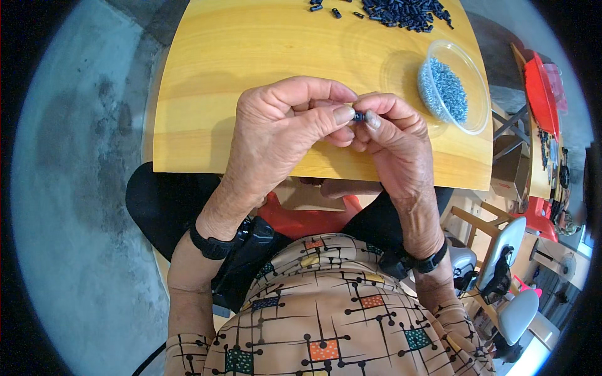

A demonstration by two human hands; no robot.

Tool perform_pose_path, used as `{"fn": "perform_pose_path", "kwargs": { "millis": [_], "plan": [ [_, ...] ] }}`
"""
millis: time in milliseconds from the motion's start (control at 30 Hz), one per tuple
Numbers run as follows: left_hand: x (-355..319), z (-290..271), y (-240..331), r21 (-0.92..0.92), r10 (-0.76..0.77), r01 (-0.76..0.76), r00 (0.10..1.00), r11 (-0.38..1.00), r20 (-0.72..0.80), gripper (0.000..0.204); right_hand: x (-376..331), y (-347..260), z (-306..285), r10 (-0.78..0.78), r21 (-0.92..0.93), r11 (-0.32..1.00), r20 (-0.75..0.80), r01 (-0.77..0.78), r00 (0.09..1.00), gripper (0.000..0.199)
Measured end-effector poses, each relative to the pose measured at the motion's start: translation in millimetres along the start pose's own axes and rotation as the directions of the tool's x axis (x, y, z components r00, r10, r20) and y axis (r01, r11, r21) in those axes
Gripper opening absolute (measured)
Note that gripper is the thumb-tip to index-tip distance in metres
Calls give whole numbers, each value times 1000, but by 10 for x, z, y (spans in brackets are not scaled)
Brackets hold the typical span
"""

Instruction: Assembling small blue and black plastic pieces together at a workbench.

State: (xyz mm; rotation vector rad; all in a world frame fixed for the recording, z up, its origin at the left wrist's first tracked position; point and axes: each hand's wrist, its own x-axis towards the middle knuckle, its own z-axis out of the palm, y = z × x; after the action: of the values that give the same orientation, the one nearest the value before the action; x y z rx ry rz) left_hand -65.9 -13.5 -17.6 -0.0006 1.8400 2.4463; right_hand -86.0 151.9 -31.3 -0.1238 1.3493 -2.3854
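Observation:
Over the near part of the yellow wooden table, my two hands meet with their fingertips together. Between them sits a small dark plastic piece (pixel 359 116), mostly covered by the fingers. My left hand (pixel 295 119) pinches it from the left with thumb and forefinger. From the other side, my right hand (pixel 394 128) grips it the same way. A heap of similar dark plastic pieces (pixel 404 12) lies at the far edge, with a few loose ones beside it. Right of my hands, a clear round tub (pixel 478 119) holds many small silvery-blue metal parts (pixel 448 91).
The yellow table (pixel 213 81) has its near edge just in front of my lap. To the right are a red tray (pixel 541 94) on another table, a cardboard box (pixel 511 166) and chairs with pale seats (pixel 519 316). Grey floor (pixel 81 188) stretches along the left.

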Motion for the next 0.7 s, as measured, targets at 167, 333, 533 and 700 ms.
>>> {"fn": "perform_pose_path", "kwargs": {
  "millis": [167, 333, 533, 700],
  "plan": [
    [-9, 29, 11, 7, 8, -8, 1000, 1000, -1, 17, -11, -51, 1, 30, -34, 999, 5, -30, 1000, 13],
    [-17, 30, -2, 4, 16, -16, 1000, 1000, 4, 17, 15, -79, -1, 40, -123, 992, 4, -39, 999, 11],
    [11, 12, 9, 19, 39, -39, 999, 999, 35, 19, 65, -68, 9, 25, -211, 977, 38, -16, 999, 10],
    [-12, 28, 20, -141, -33, 35, 999, 989, 18, 22, 22, 46, 36, -7, 42, 999, 52, 5, 999, 11]
  ]
}}
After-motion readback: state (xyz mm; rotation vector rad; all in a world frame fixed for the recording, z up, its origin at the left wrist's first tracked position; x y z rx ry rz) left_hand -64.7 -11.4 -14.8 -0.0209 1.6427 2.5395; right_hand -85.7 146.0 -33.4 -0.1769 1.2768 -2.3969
